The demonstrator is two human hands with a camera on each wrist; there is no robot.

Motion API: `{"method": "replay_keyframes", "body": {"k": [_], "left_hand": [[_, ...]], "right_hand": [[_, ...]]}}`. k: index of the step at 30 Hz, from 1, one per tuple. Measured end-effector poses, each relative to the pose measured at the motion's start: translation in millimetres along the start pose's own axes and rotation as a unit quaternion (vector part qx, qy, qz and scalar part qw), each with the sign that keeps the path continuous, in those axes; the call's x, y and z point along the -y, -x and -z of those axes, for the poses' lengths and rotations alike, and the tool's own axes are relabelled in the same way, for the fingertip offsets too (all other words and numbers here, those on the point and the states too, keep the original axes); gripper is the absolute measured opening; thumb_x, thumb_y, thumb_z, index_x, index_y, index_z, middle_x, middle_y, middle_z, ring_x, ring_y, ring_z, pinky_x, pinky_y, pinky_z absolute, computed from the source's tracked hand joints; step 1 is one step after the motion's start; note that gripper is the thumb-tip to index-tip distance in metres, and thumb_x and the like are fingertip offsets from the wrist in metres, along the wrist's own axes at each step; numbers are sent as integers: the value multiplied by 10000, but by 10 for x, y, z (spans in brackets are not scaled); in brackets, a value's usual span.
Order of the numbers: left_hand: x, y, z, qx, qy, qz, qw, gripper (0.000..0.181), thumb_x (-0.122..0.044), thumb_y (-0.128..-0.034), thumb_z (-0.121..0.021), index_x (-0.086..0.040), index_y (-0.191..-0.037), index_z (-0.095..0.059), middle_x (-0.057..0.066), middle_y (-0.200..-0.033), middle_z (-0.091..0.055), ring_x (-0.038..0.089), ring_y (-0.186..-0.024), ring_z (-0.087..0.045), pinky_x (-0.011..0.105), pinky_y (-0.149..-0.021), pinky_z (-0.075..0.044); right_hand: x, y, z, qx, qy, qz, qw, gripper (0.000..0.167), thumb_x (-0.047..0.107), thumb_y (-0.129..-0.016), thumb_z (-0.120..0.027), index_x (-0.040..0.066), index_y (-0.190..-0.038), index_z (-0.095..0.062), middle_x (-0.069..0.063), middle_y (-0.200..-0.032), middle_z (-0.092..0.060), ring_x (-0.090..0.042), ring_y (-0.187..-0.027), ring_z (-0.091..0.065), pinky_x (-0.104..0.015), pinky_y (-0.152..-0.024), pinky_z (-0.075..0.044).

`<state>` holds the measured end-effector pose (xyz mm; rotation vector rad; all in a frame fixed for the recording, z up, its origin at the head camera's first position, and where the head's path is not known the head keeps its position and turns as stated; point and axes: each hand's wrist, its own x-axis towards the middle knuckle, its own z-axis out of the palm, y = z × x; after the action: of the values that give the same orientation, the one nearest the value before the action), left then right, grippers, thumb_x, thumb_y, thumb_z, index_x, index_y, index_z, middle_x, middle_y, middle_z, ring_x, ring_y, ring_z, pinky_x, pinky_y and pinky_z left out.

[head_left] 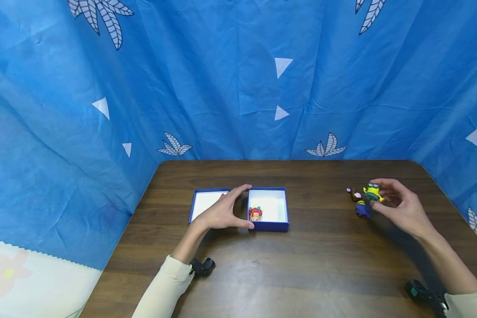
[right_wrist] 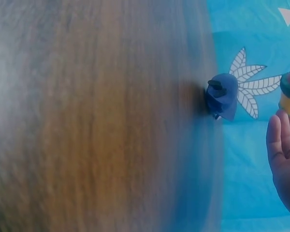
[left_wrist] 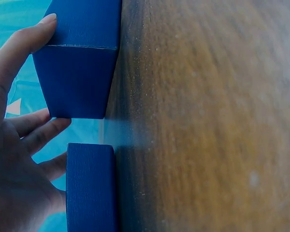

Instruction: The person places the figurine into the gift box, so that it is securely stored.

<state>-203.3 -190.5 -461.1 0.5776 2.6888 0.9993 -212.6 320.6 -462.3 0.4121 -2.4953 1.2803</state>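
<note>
A small blue box (head_left: 268, 226) with a white inside stands on the table, and a red-and-yellow toy figure (head_left: 255, 214) lies in its left front corner. My left hand (head_left: 221, 212) holds the box at its left end, thumb on the front wall and fingers at the far side. In the left wrist view the thumb (left_wrist: 36, 36) presses that blue wall. At the right, my right hand (head_left: 406, 209) pinches a yellow-and-green toy figure (head_left: 371, 192) just above the table. Close by stand a purple toy figure (head_left: 362, 209) and a brown-and-pink toy figure (head_left: 355, 194).
The blue box lid (head_left: 207, 202), white inside, lies left of the box, partly behind my left hand. A brown wooden table (head_left: 302, 265) bears everything. Blue curtain (head_left: 238, 88) hangs along its far edge and sides.
</note>
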Motion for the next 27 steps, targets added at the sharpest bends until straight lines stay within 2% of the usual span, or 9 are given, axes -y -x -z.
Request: {"method": "replay_keyframes", "body": {"k": [6,14,27], "left_hand": [[-7,-1,3,-40,-3,-5,10000,1186,-615,-757,-930,-332,-1706,-276,2,-1781,-318,314,-1653,-320,670,-1340,-194],[0,-6,-1,-58,9,-28,10000,1180,-617,-751,-932,-371,-1698,-273,-3,-1774,-332,302,-1650,-328,672,-1340,-194],[9,-13,-12,-40,-49,16,10000,1176,-627,-756,-924,-388,-1698,-261,-12,-1782,-315,296,-1658,-314,669,-1344,-184]], "right_hand": [[-4,2,-44,26,-72,-47,10000,569,-68,-892,-804,6,-1418,-599,286,-1245,-602,94,-1031,-583,-11,-854,-442],[29,-14,-111,168,-198,-74,9996,575,-56,-894,-820,27,-1421,-607,263,-1231,-629,76,-1026,-612,-43,-842,-472],[339,-68,-233,503,-928,-117,9943,553,-50,-933,-787,29,-1445,-594,134,-1254,-671,-2,-1065,-663,-76,-867,-532]]}}
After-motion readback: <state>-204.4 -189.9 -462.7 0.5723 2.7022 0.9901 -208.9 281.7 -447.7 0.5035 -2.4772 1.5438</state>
